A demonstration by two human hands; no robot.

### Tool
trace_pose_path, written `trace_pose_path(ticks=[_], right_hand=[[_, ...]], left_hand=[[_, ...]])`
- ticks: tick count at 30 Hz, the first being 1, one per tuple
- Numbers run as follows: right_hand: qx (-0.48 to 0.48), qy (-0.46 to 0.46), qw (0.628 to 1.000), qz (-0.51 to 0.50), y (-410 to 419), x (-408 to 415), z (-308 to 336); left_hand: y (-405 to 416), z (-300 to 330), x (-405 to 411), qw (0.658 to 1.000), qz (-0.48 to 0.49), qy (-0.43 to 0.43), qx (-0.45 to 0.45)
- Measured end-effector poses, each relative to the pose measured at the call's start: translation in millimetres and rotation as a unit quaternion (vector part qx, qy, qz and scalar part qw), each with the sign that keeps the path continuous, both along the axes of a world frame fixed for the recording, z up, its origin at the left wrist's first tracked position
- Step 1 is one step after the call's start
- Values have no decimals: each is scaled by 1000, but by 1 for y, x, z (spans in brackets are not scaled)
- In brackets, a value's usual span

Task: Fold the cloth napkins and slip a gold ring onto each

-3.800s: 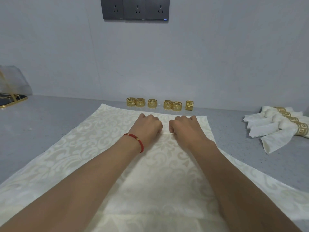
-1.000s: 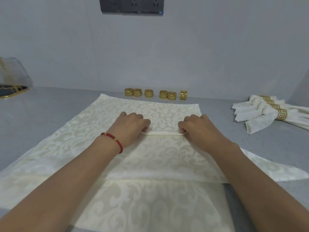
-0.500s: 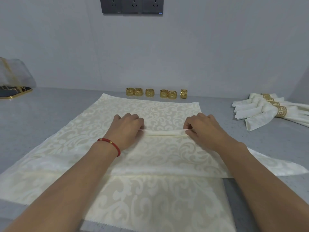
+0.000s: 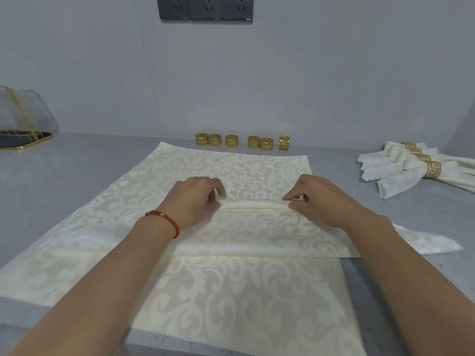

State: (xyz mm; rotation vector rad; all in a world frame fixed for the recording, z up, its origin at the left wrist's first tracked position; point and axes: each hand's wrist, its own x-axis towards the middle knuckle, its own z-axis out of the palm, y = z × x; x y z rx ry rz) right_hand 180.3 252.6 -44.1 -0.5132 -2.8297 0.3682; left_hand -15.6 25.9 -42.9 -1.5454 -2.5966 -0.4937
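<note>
both hands, left hand (image 4: 195, 201) and right hand (image 4: 318, 199), pinching the napkin (image 4: 252, 227) fold ridge between them

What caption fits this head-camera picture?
Both hands pinch a pleat in the napkin; six gold rings wait behind.

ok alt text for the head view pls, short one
Both hands, left hand and right hand, pinch a fold across a cream patterned napkin on a grey counter. Six gold rings line the wall behind; finished ringed napkins lie at right.
</note>
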Motion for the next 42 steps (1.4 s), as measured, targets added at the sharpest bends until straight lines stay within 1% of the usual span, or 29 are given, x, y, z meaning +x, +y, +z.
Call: trace_pose_path(ticks=[1,3,5,6,8,10,12,13,14,15,17,18,19,20,23,25,26,28,29,30,31,32,33,34,36,37,39,41,42], right_hand=[[3,-1,1000,0,0,-1,0],[2,-7,1000,-5,-1,-2,1],[1,-8,1000,-7,-1,-2,2],[18,-13,1000,-5,-2,-3,3],[86,-40,995,9,-7,-3,6],[169,-76,982,30,-18,-3,9],[237,-114,964,49,-30,2,9],[245,-126,960,50,-33,6,9],[225,-133,964,44,-32,10,10],[181,-123,975,36,-30,14,11],[81,-59,995,19,-19,20,6],[57,-20,998,13,-13,22,1],[46,7,999,9,-10,23,-4],[43,18,999,6,-9,22,-9],[61,24,998,11,-14,21,-13],[131,11,991,9,-21,23,-9],[171,5,985,9,-23,25,-7],[226,12,974,30,-28,30,-6],[237,5,970,45,-32,32,-6],[246,-12,968,55,-38,34,-6],[262,-33,962,68,-43,36,-5],[275,-54,957,74,-46,37,-5],[285,-68,954,67,-48,38,-3],[271,-79,958,51,-48,39,-2],[208,-49,976,33,-41,40,-1],[159,-21,987,20,-36,42,-3],[91,11,996,-1,-33,44,-10],[76,21,997,16,-31,42,-16],[92,16,996,9,-32,41,-16]], left_hand=[[-1,0,-1,1000,0,-19,6],[-1,1,-1,1000,1,-21,1],[0,5,1,1000,-5,8,-19],[0,6,3,999,-9,31,-28],[1,9,7,995,-25,88,-47],[-1,12,11,986,-50,138,-81],[-9,13,11,979,-76,144,-119],[-12,13,10,980,-84,130,-124],[-16,11,8,986,-86,99,-105],[-20,9,8,993,-79,52,-67],[-24,3,9,997,-42,-45,41],[-25,-2,10,993,-17,-84,84],[-25,-4,11,989,4,-108,102],[-24,-6,11,990,14,-109,92],[-22,-5,12,998,14,-49,22],[-25,-2,14,1000,4,2,3],[-27,0,16,999,-2,43,-5],[-31,3,23,990,-26,135,-21],[-33,5,26,983,-42,173,-32],[-35,6,29,976,-61,204,-48],[-37,6,31,974,-79,206,-58],[-39,6,31,975,-91,191,-67],[-42,7,31,983,-88,146,-66],[-45,8,29,992,-78,86,-58],[-49,7,25,999,-45,-24,-10],[-50,5,24,998,-28,-60,22],[-51,1,24,992,-1,-107,66],[-49,0,28,990,7,-124,60],[-48,1,29,992,10,-118,49]])
